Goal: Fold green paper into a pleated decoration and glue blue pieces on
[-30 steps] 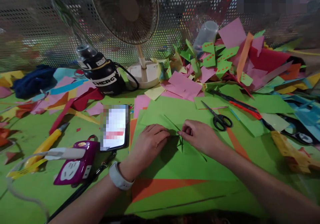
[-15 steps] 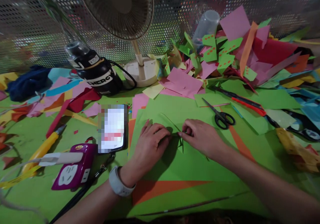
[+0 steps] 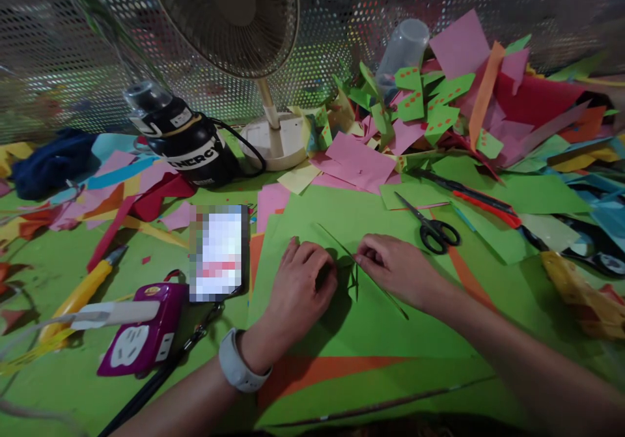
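One thin, folded green paper piece (image 3: 354, 280) is being pinched by right hand (image 3: 398, 269); left hand (image 3: 303, 282) is resting near it, fingers curling, can't tell if gripping.

Green sheets (image 3: 303, 206): matt paper, smooth. Power bank (image 3: 141, 333): glossy purple plastic. Cup (image 3: 404, 49): translucent plastic. Mesh (image 3: 342, 27): perforated, metal-looking.

The small scissors (image 3: 435, 230) are of black colour. The glossy box-shaped device (image 3: 146, 333) is purple, with white labels. The insulated drinking bottle (image 3: 195, 150) is black, having a white band with black letters. The smooth wristband (image 3: 239, 362) is pale grey.
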{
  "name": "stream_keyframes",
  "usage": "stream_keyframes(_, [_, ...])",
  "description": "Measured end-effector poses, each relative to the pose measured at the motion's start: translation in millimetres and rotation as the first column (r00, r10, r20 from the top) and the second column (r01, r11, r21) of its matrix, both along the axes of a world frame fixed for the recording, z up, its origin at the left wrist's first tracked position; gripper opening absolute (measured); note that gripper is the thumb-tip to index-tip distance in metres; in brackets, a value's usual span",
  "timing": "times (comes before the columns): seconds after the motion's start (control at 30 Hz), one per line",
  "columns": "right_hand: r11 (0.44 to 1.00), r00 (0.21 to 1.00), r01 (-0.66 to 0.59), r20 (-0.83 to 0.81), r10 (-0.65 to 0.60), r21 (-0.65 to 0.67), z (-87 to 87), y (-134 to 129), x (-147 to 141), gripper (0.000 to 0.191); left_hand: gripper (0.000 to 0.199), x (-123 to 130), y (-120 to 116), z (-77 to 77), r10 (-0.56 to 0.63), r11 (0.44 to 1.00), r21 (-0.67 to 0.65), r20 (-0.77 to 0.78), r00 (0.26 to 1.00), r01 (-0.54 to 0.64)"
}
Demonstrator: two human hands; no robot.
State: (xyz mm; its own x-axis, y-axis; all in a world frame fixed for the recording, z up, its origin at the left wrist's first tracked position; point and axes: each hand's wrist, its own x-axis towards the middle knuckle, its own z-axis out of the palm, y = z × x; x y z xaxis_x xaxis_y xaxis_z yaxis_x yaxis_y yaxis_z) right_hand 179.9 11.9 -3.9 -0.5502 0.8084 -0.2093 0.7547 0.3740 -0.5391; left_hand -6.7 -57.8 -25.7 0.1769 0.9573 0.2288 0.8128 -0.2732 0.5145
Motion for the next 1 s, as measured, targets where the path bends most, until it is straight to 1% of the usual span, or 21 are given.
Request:
stream_keyframes(0.2, [0.999,1.0,0.014,-0.028,-0.013,0.038,-1.1,-2.4,-0.5,0.009,0.008,0.1,1.3,1.1,0.011,1.0,-0.013,0.033,0.999,-0.011])
stream_keyframes(0.33, [0.998,0.999,0.031,-0.014,-0.03,0.056,-2.3,-3.2,-1.4,0.01,0.008,-1.1,2.5,1.8,0.01,1.0,-0.02,0.069,0.998,-0.008])
stream_keyframes(0.43, [0.998,1.0,0.03,-0.003,-0.03,0.052,-2.3,-3.4,-2.2,0.011,0.007,-2.0,3.5,2.2,0.016,0.999,-0.033,0.092,0.996,-0.014])
stream_keyframes(0.63, [0.997,0.997,0.05,0.059,-0.054,0.066,0.6,-4.7,-6.2,0.02,0.007,-2.9,4.5,3.5,0.031,0.998,-0.054,0.099,0.995,-0.026])
stream_keyframes(1.0, [0.998,0.996,0.049,0.069,-0.052,0.042,2.1,-4.4,-7.0,0.021,0.012,-3.7,5.6,1.9,0.019,0.999,-0.053,0.128,0.992,-0.012])
